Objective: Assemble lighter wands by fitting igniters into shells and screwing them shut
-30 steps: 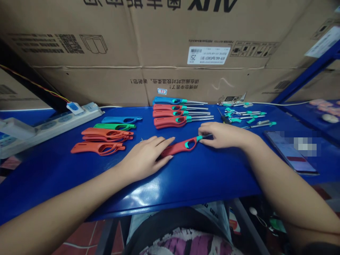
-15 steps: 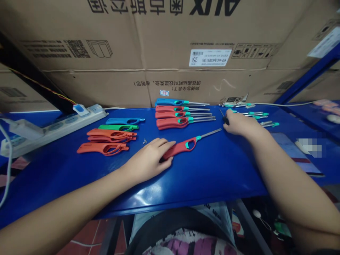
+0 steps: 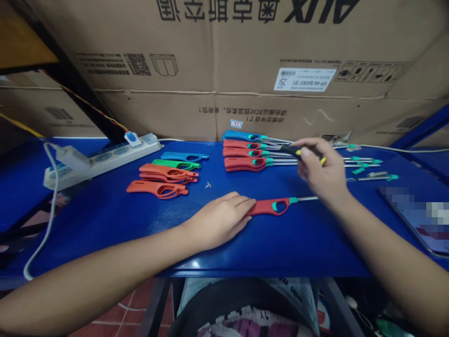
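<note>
My left hand [image 3: 224,220] is closed on the handle end of a red lighter [image 3: 264,207] lying on the blue table, its metal tube pointing right. My right hand [image 3: 321,168] grips a black and yellow screwdriver [image 3: 293,150], raised over the table with its shaft pointing left. Behind it lies a stack of assembled lighters, a blue one [image 3: 242,136] at the back and red ones [image 3: 243,164] in front. Tiny screws [image 3: 208,185] lie left of my left hand.
Orange casings [image 3: 156,188], a green one [image 3: 171,164] and a blue one [image 3: 184,156] lie at the left, near a white power strip [image 3: 105,159]. Metal tubes with green ends [image 3: 372,178] and a phone [image 3: 417,220] are at the right. Cardboard [image 3: 196,56] stands behind.
My right hand has lifted the screwdriver and swung it so its handle shows. The red lighter under my left hand now lies more level. The view has shifted left.
</note>
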### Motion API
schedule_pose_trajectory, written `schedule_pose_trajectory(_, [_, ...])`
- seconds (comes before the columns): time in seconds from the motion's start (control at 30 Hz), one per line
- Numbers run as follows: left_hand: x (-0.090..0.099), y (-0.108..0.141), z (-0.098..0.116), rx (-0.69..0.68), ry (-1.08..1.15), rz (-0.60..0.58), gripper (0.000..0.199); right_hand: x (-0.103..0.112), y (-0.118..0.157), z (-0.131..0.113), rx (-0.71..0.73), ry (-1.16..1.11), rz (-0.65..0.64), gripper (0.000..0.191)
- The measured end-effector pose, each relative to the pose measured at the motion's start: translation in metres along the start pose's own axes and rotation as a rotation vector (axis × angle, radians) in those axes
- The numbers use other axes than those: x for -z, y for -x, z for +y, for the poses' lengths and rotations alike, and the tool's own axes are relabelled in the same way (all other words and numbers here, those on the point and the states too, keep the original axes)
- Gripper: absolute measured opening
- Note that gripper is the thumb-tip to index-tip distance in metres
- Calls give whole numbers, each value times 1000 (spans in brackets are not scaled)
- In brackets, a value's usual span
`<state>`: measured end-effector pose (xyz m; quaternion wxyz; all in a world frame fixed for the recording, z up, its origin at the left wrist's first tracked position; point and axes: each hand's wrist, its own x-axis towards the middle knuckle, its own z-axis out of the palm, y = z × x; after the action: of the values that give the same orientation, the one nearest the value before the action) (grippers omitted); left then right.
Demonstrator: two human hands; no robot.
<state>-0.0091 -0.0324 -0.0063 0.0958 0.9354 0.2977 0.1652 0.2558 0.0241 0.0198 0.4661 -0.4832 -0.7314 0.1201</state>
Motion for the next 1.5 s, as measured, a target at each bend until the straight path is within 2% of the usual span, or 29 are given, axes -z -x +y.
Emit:
schedule_pose_trajectory(0.07, [0, 0, 2, -10, -19, -21, 31, -16, 13, -12, 36, -160, -182, 31])
schedule_pose_trajectory(0.2, [0, 1, 4, -26, -64, -35, 28, -38, 27, -23, 235, -219, -448, 27])
schedule_pose_trajectory(0.3, [0, 0, 3, -38, -67, -25, 29, -44, 29, -21, 249, -247, -542, 27])
schedule_pose_trajectory(0.53, [1, -1, 2, -56, -40, -15, 28, -45, 29, -17, 259, -242, -661, 30])
schedule_pose_trajectory(0.87, [-1, -1, 2, -71, -46, 34, 25, -47, 29, -17, 242, -218, -709, 31])
schedule_pose_trajectory(1.23, [-1, -1, 1, -69, -52, 23, 26, -47, 28, -17, 237, -213, -703, 31])
schedule_pose_trajectory(1.4, [2, -1, 1, -49, -39, -2, 27, -45, 29, -18, 217, -260, -597, 29])
schedule_pose_trajectory(1.5, [4, -1, -1, -31, -28, -22, 28, -43, 27, -16, 68, -372, -434, 25])
